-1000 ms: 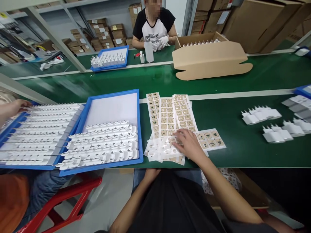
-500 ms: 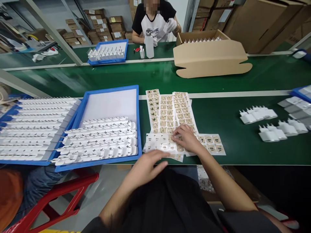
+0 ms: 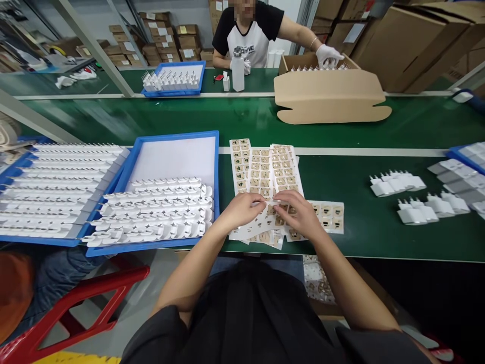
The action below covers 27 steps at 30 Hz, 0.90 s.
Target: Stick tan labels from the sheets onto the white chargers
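A sheet of tan stickers [image 3: 328,216] lies crosswise near the table's front edge, its left part white and tilted up. My left hand [image 3: 244,210] is closed in a pinch at the upper edge of that part. My right hand [image 3: 301,215] bends over the same sheet, thumb and fingertips together at its edge, close to the left fingertips. Whether a single sticker is between the fingers is too small to tell. Beyond my hands lie more sticker sheets: a left one [image 3: 240,162], a middle one [image 3: 259,169] and a right one [image 3: 285,164], partly overlapping.
To my left, a blue tray [image 3: 216,167] holds rows of white plug adapters [image 3: 159,215]; another tray [image 3: 81,230] is beside it. More adapters [image 3: 397,183] stand at right. Across the green table, a co-worker's gloved hand [image 3: 329,56] reaches into a cardboard box [image 3: 329,93].
My left hand has moved up and right onto the sheet and closed. The sheet's left part has tilted up. The co-worker's gloved hand has moved to the cardboard box.
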Each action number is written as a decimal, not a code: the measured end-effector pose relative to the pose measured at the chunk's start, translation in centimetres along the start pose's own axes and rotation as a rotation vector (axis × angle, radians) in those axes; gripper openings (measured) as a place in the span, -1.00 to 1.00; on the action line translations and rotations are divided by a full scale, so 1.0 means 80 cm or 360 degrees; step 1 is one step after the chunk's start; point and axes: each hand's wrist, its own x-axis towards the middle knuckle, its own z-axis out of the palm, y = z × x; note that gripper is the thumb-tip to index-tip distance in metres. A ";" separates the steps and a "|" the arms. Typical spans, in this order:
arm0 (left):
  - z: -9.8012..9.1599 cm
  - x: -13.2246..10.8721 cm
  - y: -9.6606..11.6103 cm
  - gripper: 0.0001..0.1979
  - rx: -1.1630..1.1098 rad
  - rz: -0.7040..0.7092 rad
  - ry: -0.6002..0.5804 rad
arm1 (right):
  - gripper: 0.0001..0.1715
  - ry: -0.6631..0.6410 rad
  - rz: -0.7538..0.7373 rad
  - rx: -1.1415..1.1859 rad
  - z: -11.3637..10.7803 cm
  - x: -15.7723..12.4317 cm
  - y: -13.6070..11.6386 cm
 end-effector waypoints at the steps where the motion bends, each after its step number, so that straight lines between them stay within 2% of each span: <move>1: 0.001 0.000 -0.003 -0.70 -0.0076 -0.0018 -0.0019 | -0.77 0.0044 -0.0070 -0.0015 0.001 0.000 -0.002; 10: 0.004 0.006 -0.015 -0.71 -0.0429 -0.0070 -0.0137 | -0.76 0.0164 -0.0443 -0.0297 0.007 -0.002 0.000; 16: 0.015 0.012 -0.026 -0.69 -0.0605 -0.0103 -0.0189 | -0.78 0.0240 -0.0523 -0.0272 0.008 -0.013 0.006; 20: 0.017 0.013 -0.030 -0.69 -0.0518 -0.0114 -0.0123 | -0.82 0.0271 -0.0343 -0.0116 0.003 -0.027 0.008; 22: 0.016 0.013 -0.033 -0.68 -0.0244 -0.0116 -0.0062 | -0.85 0.0304 -0.0157 0.0011 -0.002 -0.036 0.008; 25: 0.021 0.016 -0.036 -0.67 0.0232 -0.0171 0.0045 | -0.94 0.0483 0.0162 0.0292 -0.002 -0.049 0.012; 27: 0.027 0.017 -0.035 -0.69 0.0402 -0.0220 0.0121 | -0.96 0.0514 0.0348 0.0502 0.004 -0.056 0.015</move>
